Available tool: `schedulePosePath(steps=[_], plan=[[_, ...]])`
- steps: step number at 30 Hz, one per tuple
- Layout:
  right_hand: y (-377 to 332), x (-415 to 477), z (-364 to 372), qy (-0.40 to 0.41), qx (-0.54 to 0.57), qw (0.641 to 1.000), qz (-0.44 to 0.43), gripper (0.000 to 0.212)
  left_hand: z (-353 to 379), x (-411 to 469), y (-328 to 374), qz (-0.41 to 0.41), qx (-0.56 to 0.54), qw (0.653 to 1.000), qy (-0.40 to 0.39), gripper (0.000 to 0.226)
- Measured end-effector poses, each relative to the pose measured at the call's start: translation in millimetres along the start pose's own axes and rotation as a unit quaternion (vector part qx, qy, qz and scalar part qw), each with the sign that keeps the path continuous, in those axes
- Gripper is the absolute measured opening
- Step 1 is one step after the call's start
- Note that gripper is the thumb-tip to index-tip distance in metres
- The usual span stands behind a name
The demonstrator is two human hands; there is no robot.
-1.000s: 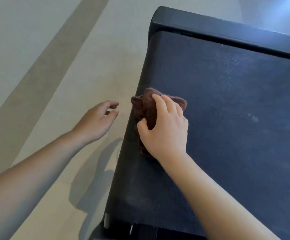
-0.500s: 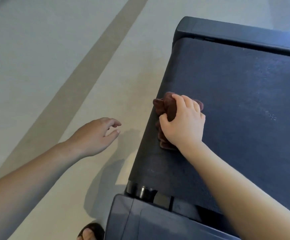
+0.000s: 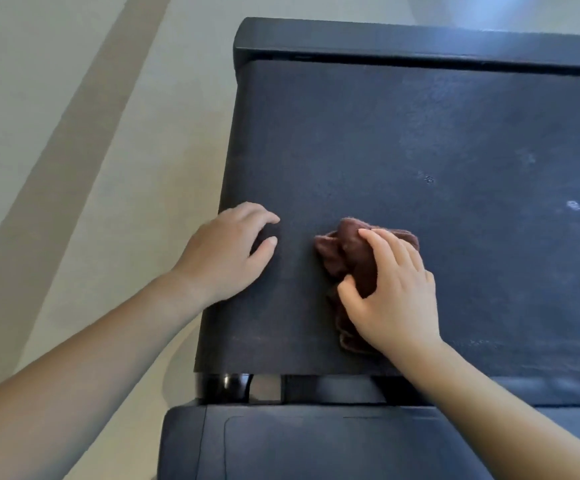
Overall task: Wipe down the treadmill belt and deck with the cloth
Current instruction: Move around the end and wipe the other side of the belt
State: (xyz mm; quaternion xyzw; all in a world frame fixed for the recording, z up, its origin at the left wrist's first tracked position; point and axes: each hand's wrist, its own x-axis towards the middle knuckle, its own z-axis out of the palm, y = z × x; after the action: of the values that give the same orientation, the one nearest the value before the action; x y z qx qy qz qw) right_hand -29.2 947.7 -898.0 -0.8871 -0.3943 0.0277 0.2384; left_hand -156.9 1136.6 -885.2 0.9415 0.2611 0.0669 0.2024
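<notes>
Head view: right hand [image 3: 395,292] clamps fingers on bunched cloth [image 3: 347,251], on belt [image 3: 420,133] inboard of left edge; bare belt open ahead and right; left hand [image 3: 226,251], fingers relaxed apart, rests at that edge. Earlier: cloth at edge, left hand over floor [image 3: 74,168].
</notes>
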Motion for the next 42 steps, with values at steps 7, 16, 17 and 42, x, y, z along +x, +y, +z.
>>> schedulePosePath(steps=[7, 16, 17, 42], plan=[[13.1, 54.9, 4.8, 0.044, 0.022, 0.998, 0.035, 0.055, 37.5, -21.8, 17.0, 0.05, 0.047, 0.998, -0.016, 0.051], [5.8, 68.5, 5.0, 0.004, 0.008, 1.0, 0.009, 0.058, 36.8, -23.0, 20.7, 0.048, 0.055, 0.997, -0.035, 0.05], [8.8, 60.4, 2.9, -0.002, 0.008, 1.0, -0.002, 0.058, 37.8, -22.9, 21.4, 0.046, 0.054, 0.997, -0.036, 0.05], [81.9, 29.0, -45.4, -0.073, -0.013, 0.994, -0.082, 0.065, 39.2, 1.5, 52.7, 0.127, 0.08, 0.985, -0.087, 0.055]])
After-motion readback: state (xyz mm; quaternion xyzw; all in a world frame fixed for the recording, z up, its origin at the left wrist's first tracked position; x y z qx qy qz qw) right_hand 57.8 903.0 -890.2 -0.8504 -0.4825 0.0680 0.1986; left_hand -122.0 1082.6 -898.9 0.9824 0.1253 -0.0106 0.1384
